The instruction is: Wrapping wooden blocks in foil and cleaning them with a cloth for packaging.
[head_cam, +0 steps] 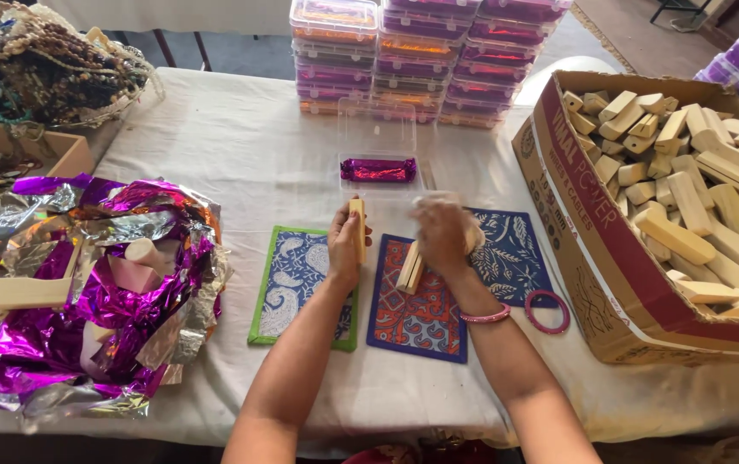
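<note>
Left hand (345, 245) is clamped on an upright block (357, 228) just this side of the open clear box (377, 142), while the blurred right hand (442, 236) grips two sticks (410, 268) angled alongside.

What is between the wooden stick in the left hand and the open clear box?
Nothing visible. The left hand holds a stick upright just below the clear box. Only bare tablecloth lies between them. Inside the box lies one purple wrapped bar.

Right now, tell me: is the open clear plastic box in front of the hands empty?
No. The open clear box holds one purple foil-wrapped bar, lying beyond the left hand and right hand.
</note>
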